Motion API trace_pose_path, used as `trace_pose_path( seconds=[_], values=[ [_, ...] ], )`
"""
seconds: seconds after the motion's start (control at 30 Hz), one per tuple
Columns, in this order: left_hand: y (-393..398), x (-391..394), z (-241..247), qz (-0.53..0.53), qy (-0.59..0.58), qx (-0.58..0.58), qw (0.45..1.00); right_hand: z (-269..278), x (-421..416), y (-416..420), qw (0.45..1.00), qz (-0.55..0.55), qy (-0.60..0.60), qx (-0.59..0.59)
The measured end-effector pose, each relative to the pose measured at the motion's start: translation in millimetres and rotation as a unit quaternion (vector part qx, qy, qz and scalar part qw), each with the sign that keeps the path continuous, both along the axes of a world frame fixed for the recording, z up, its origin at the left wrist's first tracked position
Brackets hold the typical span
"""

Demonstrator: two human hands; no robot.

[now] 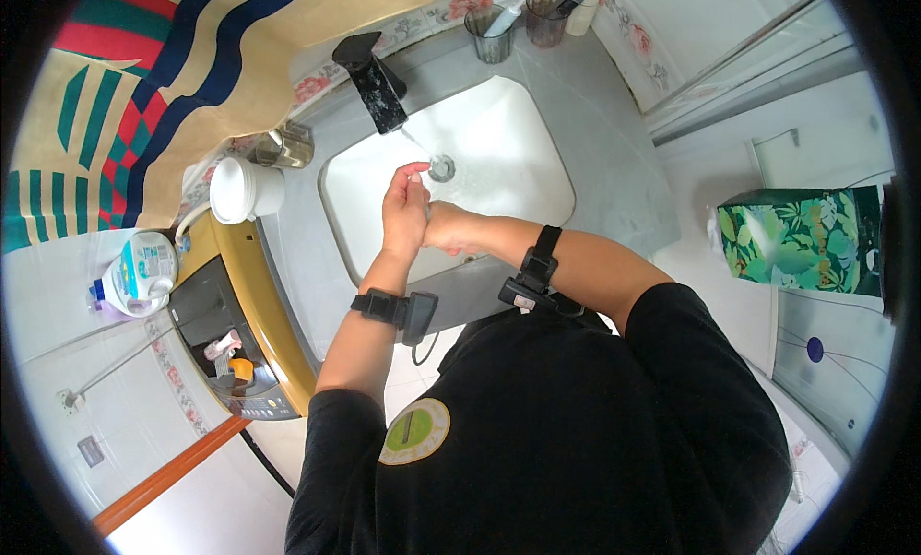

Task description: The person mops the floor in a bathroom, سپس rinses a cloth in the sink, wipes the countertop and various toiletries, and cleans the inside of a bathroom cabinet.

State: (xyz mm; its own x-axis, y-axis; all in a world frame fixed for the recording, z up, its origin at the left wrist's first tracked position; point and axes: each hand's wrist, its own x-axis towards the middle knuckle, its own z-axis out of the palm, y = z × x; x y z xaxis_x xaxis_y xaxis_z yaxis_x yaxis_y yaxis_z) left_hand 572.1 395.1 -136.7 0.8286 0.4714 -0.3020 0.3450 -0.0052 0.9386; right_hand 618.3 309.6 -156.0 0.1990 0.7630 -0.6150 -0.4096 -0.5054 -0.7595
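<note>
Both hands meet above the near left part of a white basin set in a grey countertop. My left hand points away from me, its index finger bent toward the metal drain. Against its palm side presses my right hand, with fingers curled and partly hidden. Whether anything lies between the palms cannot be seen. From the black faucet, spotted with pale marks, a thin stream of water runs toward the drain, just beyond my left fingertips. Black straps with small devices circle both forearms.
Behind the basin stand dark tumblers, one holding a toothbrush. A glass mug and white tub are left of it. Further left is a gold washing machine with a detergent bottle. A patterned curtain hangs upper left.
</note>
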Motion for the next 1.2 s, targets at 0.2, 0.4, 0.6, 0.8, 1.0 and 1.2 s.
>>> trace_pose_path(
  seconds=[0.2,0.4,0.6,0.8,1.0,1.2],
  values=[
    [-18.6,1.6,-4.7,0.0,0.021,0.065,0.998,-21.8,-11.0,-9.4,0.955,0.024,-0.288,0.069],
    [-29.8,24.5,-2.2,-0.062,-0.014,0.152,0.986,-14.2,14.8,-42.0,0.917,-0.006,-0.397,0.04],
    [24.1,64.4,80.5,-0.08,-0.201,0.26,0.941,11.9,74.4,-119.1,0.894,-0.106,-0.435,-0.026],
    [76.0,43.0,110.9,-0.039,-0.108,0.272,0.956,16.3,92.6,-195.9,0.943,-0.208,-0.259,0.022],
    [86.5,50.4,92.5,-0.079,-0.05,0.282,0.955,-4.5,78.8,-228.9,0.924,-0.316,-0.217,0.014],
    [82.9,37.4,72.3,-0.121,0.109,0.298,0.941,-4.4,64.6,-218.1,0.905,-0.349,-0.239,0.04]
  ],
)
